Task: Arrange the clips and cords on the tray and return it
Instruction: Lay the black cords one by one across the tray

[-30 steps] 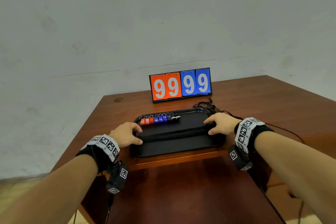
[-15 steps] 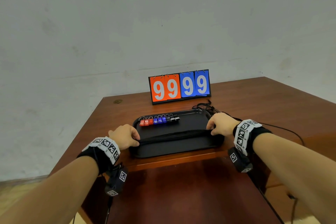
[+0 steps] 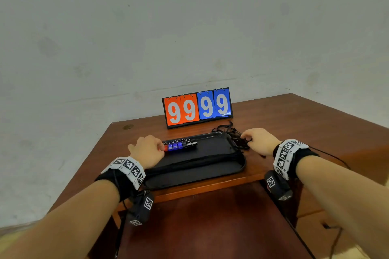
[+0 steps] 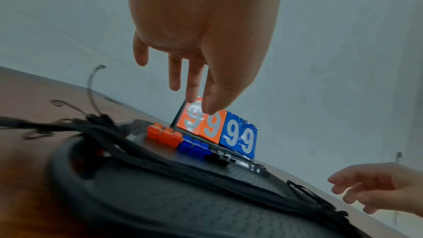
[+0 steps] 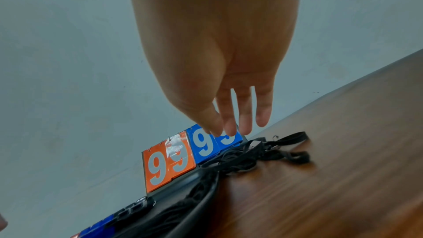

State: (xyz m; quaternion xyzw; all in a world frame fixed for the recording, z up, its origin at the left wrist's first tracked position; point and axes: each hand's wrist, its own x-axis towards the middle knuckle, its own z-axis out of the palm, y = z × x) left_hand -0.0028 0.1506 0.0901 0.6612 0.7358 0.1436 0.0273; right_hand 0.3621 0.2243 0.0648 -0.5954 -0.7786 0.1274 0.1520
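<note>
black tray sat at the table's near edge. clips, red, blue and black, ran in a row at its 11 o'clock. left hand hung over the row's red end with slack fingers, grasping nothing. right hand reached, fingers extended, to the cords spilling over the rim at 2 o'clock; grasp not seen. advice: gather every loop inside before lifting, level.
</note>
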